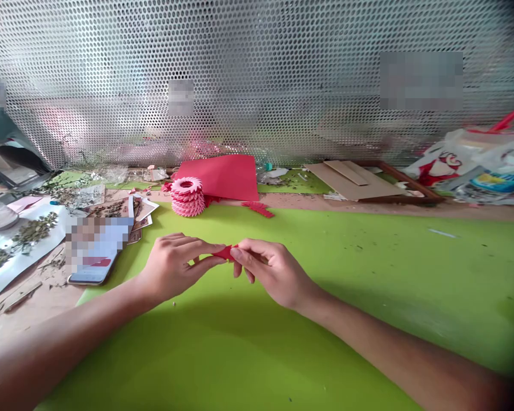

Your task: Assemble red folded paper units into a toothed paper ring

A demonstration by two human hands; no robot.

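Between both hands is a small folded piece of red paper (227, 253), held above the green mat (223, 342). My left hand (175, 264) pinches its left end between thumb and fingers. On its right end, the thumb and fingers of my right hand (274, 268) are closed. Beyond the hands stands a round stack of pink and red folded paper pieces (187, 197). To the right of that stack lies a short row of red folded pieces (259, 209). A red sheet of paper (227, 176) rests behind them.
At left are a phone (98, 254), some photo cards (142, 210) and a white sheet with dried plant bits (29, 234). Cardboard (355, 181) and plastic bags (475, 162) sit at the back right. A perforated metal wall (257, 74) rises behind. Someone in green (4, 128) is at far left.
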